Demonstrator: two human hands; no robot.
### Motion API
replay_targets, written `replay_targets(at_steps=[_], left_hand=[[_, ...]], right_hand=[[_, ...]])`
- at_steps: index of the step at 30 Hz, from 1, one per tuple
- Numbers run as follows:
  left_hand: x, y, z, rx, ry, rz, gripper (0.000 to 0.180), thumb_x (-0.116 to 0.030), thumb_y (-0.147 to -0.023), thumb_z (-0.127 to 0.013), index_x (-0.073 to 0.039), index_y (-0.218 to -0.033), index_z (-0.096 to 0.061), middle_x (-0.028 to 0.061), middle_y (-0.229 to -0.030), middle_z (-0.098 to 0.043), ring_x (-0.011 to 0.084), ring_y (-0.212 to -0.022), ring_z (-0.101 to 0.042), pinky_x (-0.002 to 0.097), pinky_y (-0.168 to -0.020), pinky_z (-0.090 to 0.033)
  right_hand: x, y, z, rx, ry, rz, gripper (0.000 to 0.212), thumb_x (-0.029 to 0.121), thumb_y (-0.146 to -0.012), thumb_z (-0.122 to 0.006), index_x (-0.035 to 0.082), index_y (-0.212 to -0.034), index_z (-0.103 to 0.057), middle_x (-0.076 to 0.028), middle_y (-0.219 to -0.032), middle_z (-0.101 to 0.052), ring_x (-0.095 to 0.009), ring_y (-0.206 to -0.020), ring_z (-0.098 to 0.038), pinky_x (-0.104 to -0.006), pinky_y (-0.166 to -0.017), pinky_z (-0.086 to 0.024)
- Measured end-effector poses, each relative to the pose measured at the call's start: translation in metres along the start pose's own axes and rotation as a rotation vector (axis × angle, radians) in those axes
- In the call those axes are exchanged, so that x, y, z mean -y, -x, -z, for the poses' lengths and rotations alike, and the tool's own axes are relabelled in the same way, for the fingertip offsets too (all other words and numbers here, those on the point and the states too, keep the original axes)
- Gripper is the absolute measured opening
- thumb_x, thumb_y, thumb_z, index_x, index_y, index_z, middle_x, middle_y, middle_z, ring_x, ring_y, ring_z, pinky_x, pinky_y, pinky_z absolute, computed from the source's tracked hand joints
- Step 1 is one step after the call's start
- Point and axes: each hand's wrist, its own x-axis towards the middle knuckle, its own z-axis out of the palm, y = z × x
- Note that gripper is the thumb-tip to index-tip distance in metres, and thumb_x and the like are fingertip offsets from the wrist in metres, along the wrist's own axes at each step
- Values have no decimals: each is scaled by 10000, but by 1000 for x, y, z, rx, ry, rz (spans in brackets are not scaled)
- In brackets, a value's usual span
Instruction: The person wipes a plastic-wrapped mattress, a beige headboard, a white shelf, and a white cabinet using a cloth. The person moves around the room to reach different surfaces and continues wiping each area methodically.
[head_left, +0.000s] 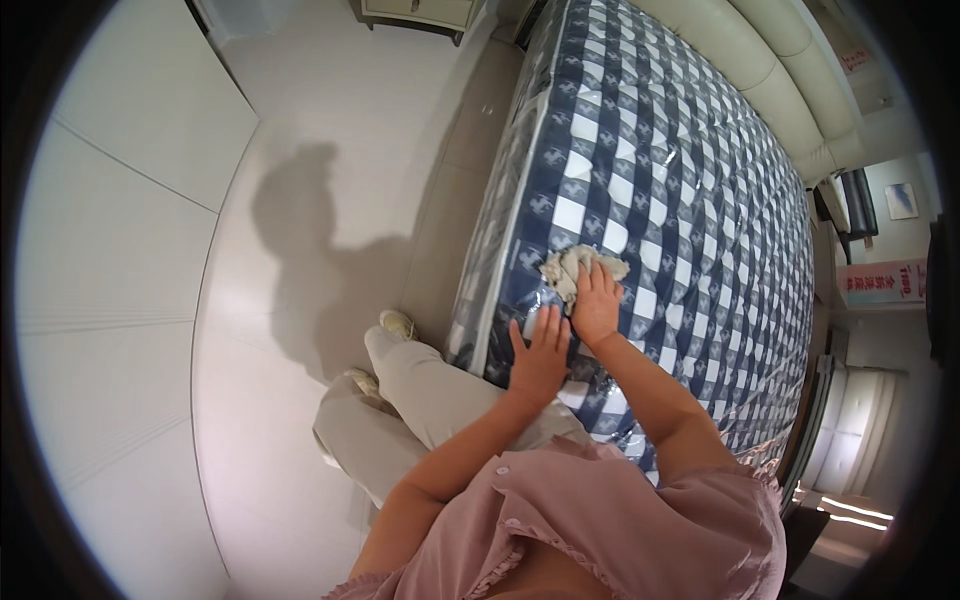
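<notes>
A crumpled beige cloth (567,268) lies on the near left part of a blue-and-white checked mattress (660,205), which has a clear plastic cover over it. My right hand (597,303) presses down on the cloth, fingers over its right side. Just left of it and nearer to me, my left hand (541,352) rests flat on the plastic with fingers spread, holding nothing. The plastic is wrinkled and shiny around both hands.
A padded cream headboard (775,60) borders the mattress at the far right. White cabinet doors (130,220) run along the left, past the pale tiled floor (320,110). A small drawer cabinet (418,12) stands at the far end. A red-lettered sign (880,283) is at right.
</notes>
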Motion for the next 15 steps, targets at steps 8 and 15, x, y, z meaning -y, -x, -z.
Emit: replay_targets(at_steps=[8,15], left_hand=[[31,-7,17,160,134,-90,809,-302,-763,-748,14,-1417,-393,168,-1566,-248,295,-1468,-206,617,-1112,-216],[86,-16,89,637,533,-17,663,-266,-776,-758,34,-1287,-462,212,-1366,-472,350,-1315,-417,507,-1017,-401]], right_hand=[[8,-7,-7,286,192,-107,627,147,-848,-539,68,-1442,-356,-159,-1532,-282,-325,-1428,-240,-536,-1086,-243],[13,-21,5,473,257,-91,592,167,-868,-509,102,-1441,-378,-120,-1542,-287,-286,-1434,-244,-499,-1064,-275]])
